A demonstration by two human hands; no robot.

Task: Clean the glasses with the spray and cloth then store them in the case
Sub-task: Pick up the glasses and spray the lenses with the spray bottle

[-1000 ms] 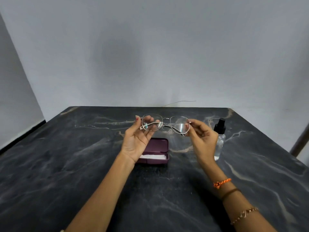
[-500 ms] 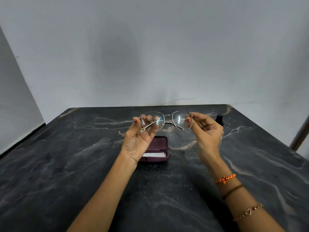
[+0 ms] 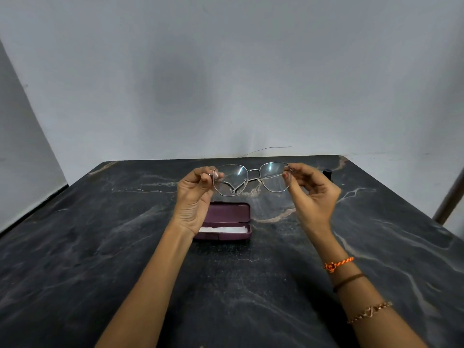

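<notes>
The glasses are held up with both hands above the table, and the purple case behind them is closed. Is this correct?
Not quite. The head view shows both the left hand and the right hand holding the glasses above the table, but the purple case is open, not closed: its lid is raised and something white lies inside.

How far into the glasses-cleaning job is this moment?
Early. Done: the case lies open on the table, white cloth inside. In hand: left hand and right hand pinch the glasses. Left: spraying, wiping, storing; only the spray bottle's cap shows.
</notes>
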